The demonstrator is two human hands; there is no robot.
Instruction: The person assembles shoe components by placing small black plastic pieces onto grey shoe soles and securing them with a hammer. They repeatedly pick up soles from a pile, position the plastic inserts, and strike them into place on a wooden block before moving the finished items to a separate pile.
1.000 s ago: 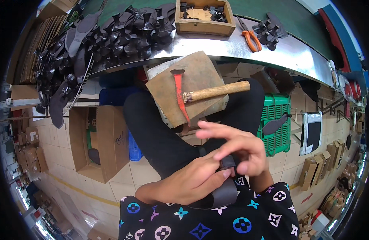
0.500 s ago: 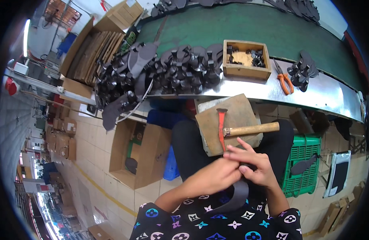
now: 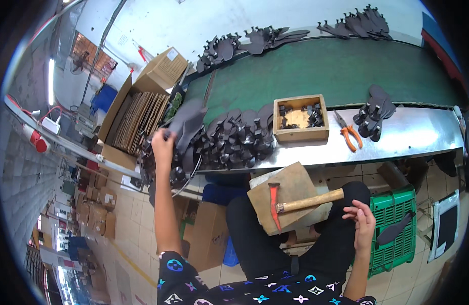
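My left hand (image 3: 162,147) reaches to the heap of soles at the left end of the bench. Its fingers are closed at the black heel end of a dark grey shoe sole (image 3: 190,119), which lies over the heap. My right hand (image 3: 362,223) hangs above my right knee with fingers apart and nothing in it. Over my lap, a hammer (image 3: 310,200) with a red head and wooden handle lies on a worn square board (image 3: 295,178). Rows of heeled soles (image 3: 234,134) stand beside the heap.
A wooden box (image 3: 301,134) of small black parts and orange-handled pliers (image 3: 350,137) rest on the metal bench edge. More soles (image 3: 374,112) lie right of them. Behind runs a green belt (image 3: 346,71). Cartons (image 3: 206,236) stand low left, a green crate (image 3: 392,229) low right.
My hands have parted from over my lap, where they held a dark sole. The left has gone forward and left to the heap; the right has moved right and opened. The view has tilted up.
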